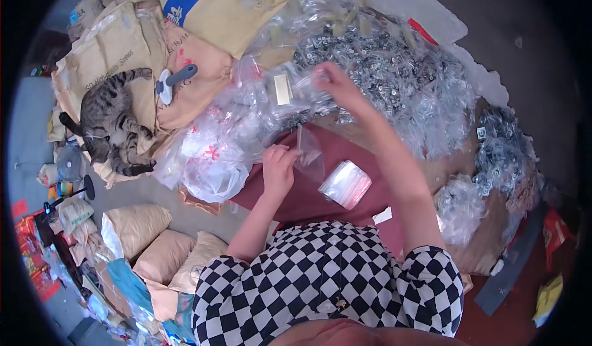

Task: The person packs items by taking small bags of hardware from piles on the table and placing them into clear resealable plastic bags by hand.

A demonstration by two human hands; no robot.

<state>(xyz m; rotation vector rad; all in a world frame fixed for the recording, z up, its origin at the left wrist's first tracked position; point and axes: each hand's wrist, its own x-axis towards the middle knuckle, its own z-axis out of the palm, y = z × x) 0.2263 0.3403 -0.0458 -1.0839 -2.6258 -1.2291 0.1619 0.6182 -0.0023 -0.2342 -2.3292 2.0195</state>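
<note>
My left hand (280, 168) pinches a small clear plastic bag (312, 156) above the dark red cloth (265, 192) on my lap. My right hand (336, 83) is stretched out over the near-left side of a big heap of small metal parts in clear bags (388, 75). Its fingers are drawn together, and whatever they hold is too small to make out. A stack of flat clear bags with red edges (346, 186) lies on the cloth, right of my left hand. Left of my right hand, a cream rectangular block (282, 89) rests on plastic wrapping.
A tabby cat (111, 115) lies on printed paper sacks (105, 50) at the left, near a grey-handled tool (179, 82). White plastic bags (213, 161) sit beside my lap. Filled sacks (163, 256) stand lower left. More bagged parts (505, 152) lie at the right.
</note>
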